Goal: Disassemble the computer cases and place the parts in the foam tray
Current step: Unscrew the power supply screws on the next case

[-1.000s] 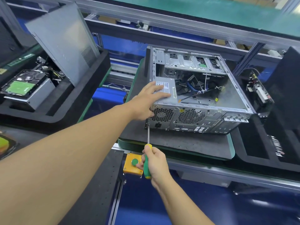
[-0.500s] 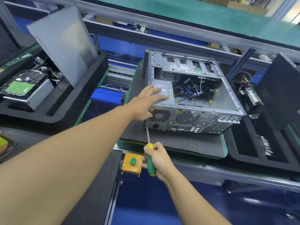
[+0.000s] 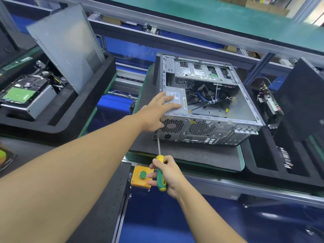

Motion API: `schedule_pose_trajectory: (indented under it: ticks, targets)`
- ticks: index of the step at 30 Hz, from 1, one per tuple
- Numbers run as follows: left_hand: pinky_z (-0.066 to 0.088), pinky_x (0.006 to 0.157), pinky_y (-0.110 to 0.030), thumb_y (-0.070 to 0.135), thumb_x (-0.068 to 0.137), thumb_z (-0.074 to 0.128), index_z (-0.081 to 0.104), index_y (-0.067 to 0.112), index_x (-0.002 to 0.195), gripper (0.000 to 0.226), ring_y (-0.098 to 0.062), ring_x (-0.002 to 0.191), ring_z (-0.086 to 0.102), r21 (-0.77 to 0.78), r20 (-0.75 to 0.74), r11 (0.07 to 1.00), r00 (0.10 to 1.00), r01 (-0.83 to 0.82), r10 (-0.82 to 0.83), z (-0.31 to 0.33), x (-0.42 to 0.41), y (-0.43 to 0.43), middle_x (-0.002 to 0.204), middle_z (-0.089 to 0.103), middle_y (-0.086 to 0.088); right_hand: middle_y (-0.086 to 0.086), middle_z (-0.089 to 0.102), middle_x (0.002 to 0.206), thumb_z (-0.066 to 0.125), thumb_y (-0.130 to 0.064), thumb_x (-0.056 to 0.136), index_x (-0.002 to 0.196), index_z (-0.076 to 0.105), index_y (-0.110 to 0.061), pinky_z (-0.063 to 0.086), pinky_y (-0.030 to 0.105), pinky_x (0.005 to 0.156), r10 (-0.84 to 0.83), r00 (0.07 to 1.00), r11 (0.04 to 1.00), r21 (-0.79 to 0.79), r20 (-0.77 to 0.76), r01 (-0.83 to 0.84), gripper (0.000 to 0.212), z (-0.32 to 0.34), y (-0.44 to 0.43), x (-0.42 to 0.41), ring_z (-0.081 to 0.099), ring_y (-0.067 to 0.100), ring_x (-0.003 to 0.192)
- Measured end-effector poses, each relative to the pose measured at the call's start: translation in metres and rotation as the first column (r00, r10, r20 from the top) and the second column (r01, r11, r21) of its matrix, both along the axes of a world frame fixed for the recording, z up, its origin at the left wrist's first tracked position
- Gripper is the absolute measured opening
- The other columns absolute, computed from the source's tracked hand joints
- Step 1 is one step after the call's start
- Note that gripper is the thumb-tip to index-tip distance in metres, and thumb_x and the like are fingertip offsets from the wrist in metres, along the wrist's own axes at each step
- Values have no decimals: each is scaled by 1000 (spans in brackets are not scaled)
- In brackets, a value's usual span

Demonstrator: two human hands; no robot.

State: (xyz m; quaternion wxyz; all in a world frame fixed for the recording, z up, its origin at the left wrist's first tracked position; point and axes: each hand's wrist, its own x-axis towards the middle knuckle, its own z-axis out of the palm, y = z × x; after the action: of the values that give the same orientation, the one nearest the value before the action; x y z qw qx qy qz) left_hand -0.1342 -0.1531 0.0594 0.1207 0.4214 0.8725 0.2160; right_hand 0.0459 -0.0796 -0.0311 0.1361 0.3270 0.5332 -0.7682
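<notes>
Open computer case sits on a grey mat, rear panel facing the person. Left hand lies flat w/ straight fingers on the PSU inside, gripping nothing. Right hand is wrapped round a green/yellow screwdriver, tip at the rear panel's bottom-left corner. Foam tray on the left has 1 side panel leaning in it + a hard drive.

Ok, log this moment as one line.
left hand flat on power supply | right hand grips screwdriver | tip at case rear bottom corner
</notes>
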Motion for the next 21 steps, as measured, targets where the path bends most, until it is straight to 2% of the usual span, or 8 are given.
schedule_pose_trajectory:
  ticks: [3,5,7,11,13,16,19,21]
  targets:
    - [26,117,-58,3,83,76,29,44,151,93,-9,151,-12,4,6,1000,1000,-3,3,0,0,0,164,5,14,11,64,82,56,-31,101,112,45,-8,44,30,46,-9,999,991,-132,47,15,27,4,3,-2,50,18,51]
    - [26,117,-58,3,83,76,30,44,151,92,-8,151,-12,7,5,1000,1000,0,0,0,0,0,164,5,13,13,66,81,41,-32,102,114,53,-2,47,31,52,31,997,974,-227,69,-14,35,9,6,-2,52,20,55]
    - [26,117,-57,3,83,76,30,44,151,92,-9,151,-12,13,-1,1000,1000,5,-5,-1,0,0,164,6,12,15,69,83,34,-24,103,111,59,2,50,33,58,31,998,969,-245,50,-17,37,9,6,0,56,21,58]
    - [26,117,-57,3,82,76,30,43,151,92,-10,152,-11,17,-12,1000,1000,4,-4,-2,-1,-1,164,7,11,13,64,89,56,-15,101,107,51,-7,57,38,64,-29,1000,995,-96,-11,28,11,3,1,3,64,22,68]
    - [26,117,-57,3,82,76,30,43,151,93,-9,151,-11,14,-12,1000,1000,5,-5,-2,-2,0,164,7,12,11,61,87,62,-14,98,108,43,-12,58,39,60,-41,999,999,-27,-7,41,22,4,2,0,65,23,65]
    - [26,116,-58,3,82,76,30,44,151,93,-9,151,-11,11,-11,1000,1000,6,-6,-3,-2,1,164,7,13,9,58,76,58,-21,99,109,41,-12,45,30,45,-58,998,994,-88,3,58,22,11,3,-8,49,18,51]
    - [26,116,-60,3,82,76,30,44,151,93,-8,151,-11,13,-12,1000,1000,7,-7,-4,-3,1,163,6,14,10,59,72,38,-26,101,100,52,-5,42,29,50,-35,997,964,-260,61,50,25,19,3,-11,46,18,54]
    - [26,116,-60,3,81,76,30,45,151,93,-8,151,-11,15,-12,1000,1000,4,-4,-5,-3,1,163,6,15,12,64,73,33,-19,100,109,54,0,44,30,53,-24,998,965,-258,65,40,30,18,3,-10,48,19,57]
